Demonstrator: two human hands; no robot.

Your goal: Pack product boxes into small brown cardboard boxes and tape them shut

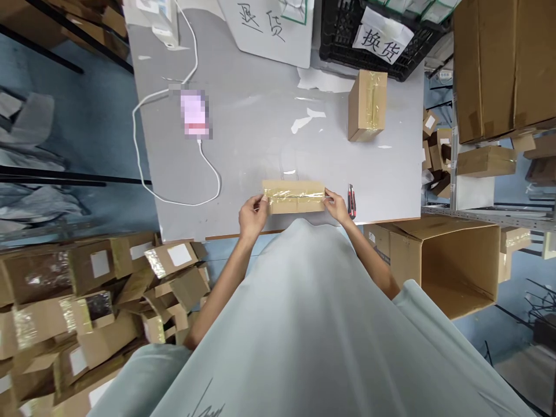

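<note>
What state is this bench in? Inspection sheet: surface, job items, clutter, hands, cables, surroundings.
Surface: grey table, white scraps stuck or lying mid-surface; spills, nothing seen.
Job items: small box with clear tape at the near edge; larger box standing farther off; red-and-black knife right of the small box.
Clutter: black crate at the far side, blurred pink item at left.
Hands: left hand and right hand grip opposite ends of the small box.
Cables: white cable looped at left, away from both hands.
Surroundings: piled cartons at left, large open carton at right.
</note>
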